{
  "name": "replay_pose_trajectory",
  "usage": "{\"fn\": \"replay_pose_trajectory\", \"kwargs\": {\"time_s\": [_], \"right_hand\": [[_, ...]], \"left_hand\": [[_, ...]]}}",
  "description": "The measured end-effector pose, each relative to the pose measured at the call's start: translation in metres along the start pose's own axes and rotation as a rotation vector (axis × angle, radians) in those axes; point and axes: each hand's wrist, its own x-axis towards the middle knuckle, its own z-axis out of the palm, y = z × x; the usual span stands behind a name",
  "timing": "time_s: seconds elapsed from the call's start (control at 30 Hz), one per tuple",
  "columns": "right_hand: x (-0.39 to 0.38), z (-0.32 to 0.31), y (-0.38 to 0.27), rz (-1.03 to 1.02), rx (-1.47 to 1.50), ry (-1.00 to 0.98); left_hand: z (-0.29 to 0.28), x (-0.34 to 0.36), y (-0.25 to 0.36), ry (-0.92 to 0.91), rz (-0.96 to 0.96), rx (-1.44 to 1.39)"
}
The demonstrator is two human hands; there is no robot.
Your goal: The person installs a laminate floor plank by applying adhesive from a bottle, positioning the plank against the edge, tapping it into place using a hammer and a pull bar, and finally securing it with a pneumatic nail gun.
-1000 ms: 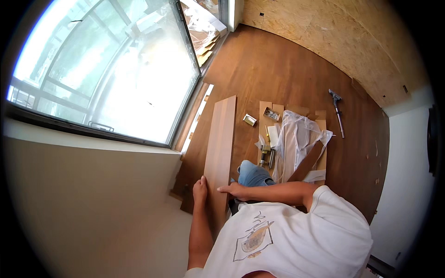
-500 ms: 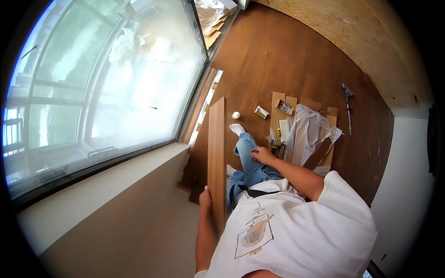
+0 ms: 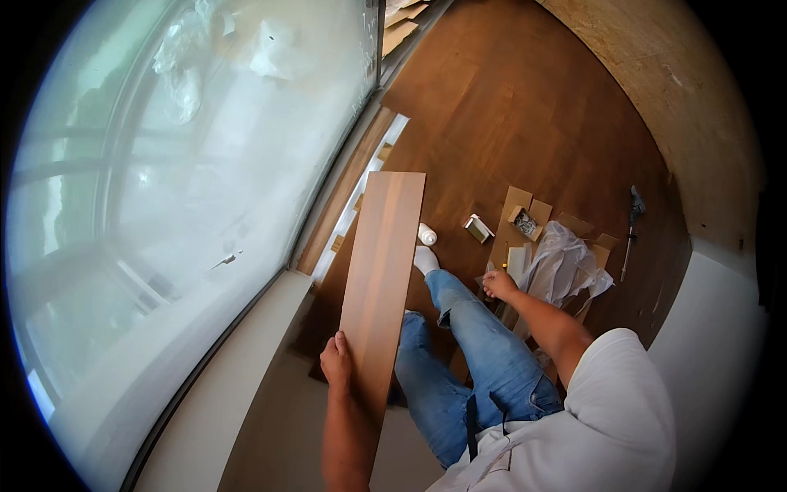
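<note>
A long brown wooden floorboard (image 3: 379, 271) stands tilted in front of me at the left, its broad face turned up to view. My left hand (image 3: 336, 359) grips its left edge, thumb on the face and fingers behind. My right hand (image 3: 499, 284) hangs near my right shin with its fingers curled in. It is nearest to a sheet of crumpled clear plastic (image 3: 564, 261) and a small white block (image 3: 517, 264). Whether anything is in those fingers is hidden. A white bottle (image 3: 427, 235) lies near my foot.
Opened cardboard (image 3: 516, 199) bears a small box of metal pieces (image 3: 525, 221). Beside it is a small open carton (image 3: 478, 228). A long-handled tool with a grey head (image 3: 634, 209) lies at right. A white strip with wooden blocks (image 3: 357, 198) runs along the window (image 3: 270, 156).
The floorboard has turned so its broad face shows more. My right hand has moved off my leg toward the plastic. My view has shifted and my body leans differently.
</note>
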Motion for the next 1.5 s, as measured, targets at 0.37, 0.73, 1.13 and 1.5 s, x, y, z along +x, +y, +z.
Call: {"fn": "replay_pose_trajectory", "kwargs": {"time_s": [0.37,0.73,1.13,1.5], "right_hand": [[0.250,0.085,0.036,-0.392,-0.520,0.236],[0.357,0.136,0.014,-1.185,-0.434,0.190],[0.398,0.067,-0.012,-1.198,-0.210,0.652],[0.430,0.047,-0.015,-1.079,0.132,0.504]], "left_hand": [[0.204,0.313,-0.029,0.099,0.191,0.062],[0.311,0.488,-0.025,0.126,0.353,0.050],[0.341,0.533,0.016,0.197,0.474,0.023],[0.344,0.553,0.014,0.176,0.534,-0.045]]}}
